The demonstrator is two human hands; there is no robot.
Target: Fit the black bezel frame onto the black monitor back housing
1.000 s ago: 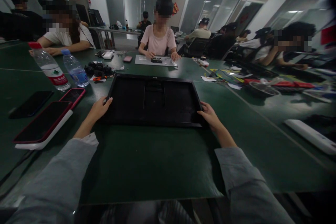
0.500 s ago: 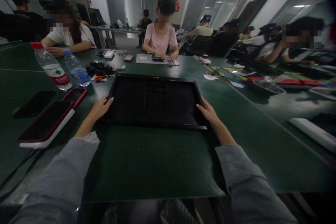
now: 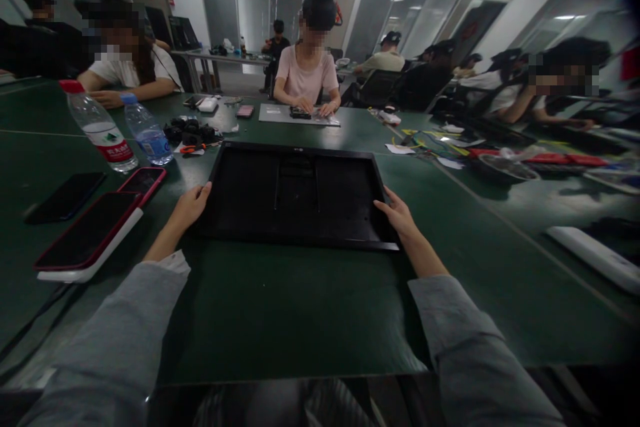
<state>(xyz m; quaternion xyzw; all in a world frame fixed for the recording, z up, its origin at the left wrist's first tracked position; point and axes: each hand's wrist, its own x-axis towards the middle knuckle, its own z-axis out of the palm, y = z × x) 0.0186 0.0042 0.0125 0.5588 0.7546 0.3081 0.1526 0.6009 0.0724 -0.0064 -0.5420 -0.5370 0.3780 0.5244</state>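
Observation:
A black monitor casing (image 3: 245,193), a shallow rectangular shell with a raised rim and a small logo on its far edge, lies before me on the green table (image 3: 300,320). My left hand (image 3: 190,208) grips its left edge, thumb close to the rim and the other fingers mostly hidden. At the opposite end, my right hand (image 3: 400,217) clasps the right edge with the thumb over the rim. Whether the casing rests fully on the table or is slightly raised, I cannot tell.
On the left stand two water bottles (image 3: 103,130), near phones (image 3: 90,230) and a dark phone (image 3: 67,197). Black items and orange-handled pliers (image 3: 193,147) lie beyond the casing's left corner. Wires (image 3: 425,140) and a white bar (image 3: 593,253) are right. A person (image 3: 307,73) works opposite.
My left thumb has drawn back from over the casing's rim to its edge. The casing's near side sits slightly closer to me. My right hand has hardly moved.

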